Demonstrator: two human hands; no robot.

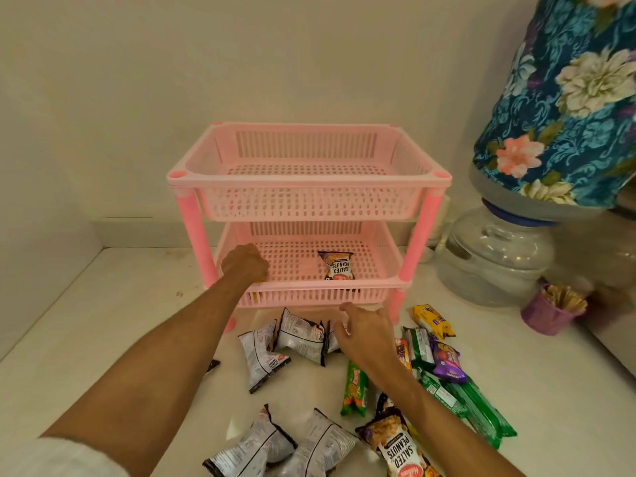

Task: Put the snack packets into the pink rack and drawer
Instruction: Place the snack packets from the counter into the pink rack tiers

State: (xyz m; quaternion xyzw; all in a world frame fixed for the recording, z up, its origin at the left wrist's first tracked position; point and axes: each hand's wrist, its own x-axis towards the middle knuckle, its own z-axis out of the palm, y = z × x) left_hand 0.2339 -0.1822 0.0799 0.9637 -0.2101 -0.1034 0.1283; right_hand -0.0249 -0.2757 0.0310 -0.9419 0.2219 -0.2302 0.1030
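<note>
1. While the pink rack sits near the back edge of the white surface, against the wall, its top basket looks bare and the lower basket has one salted peanuts packet lying toward its right side.
2. Left hand is reaching into the left end of that lower basket, fingers curled down in a loose fist. Something yellowish peeks out under it, but honestly can't tell whether it's gripping that or not.
3. Right hand hovers just in front of the rack, fingers spread and relaxed, right over a silver packet in the front pile. Looks like it's touching it, not grasping anything yet.
4. Rest of the snack packets are loose on the surface: silver packets in the middle and near the front edge, green biscuit packs plus a purple one and a yellow one off to the right.
5. Water dispenser jar with a floral cover is at the back right corner, small purple cup beside it.
</note>
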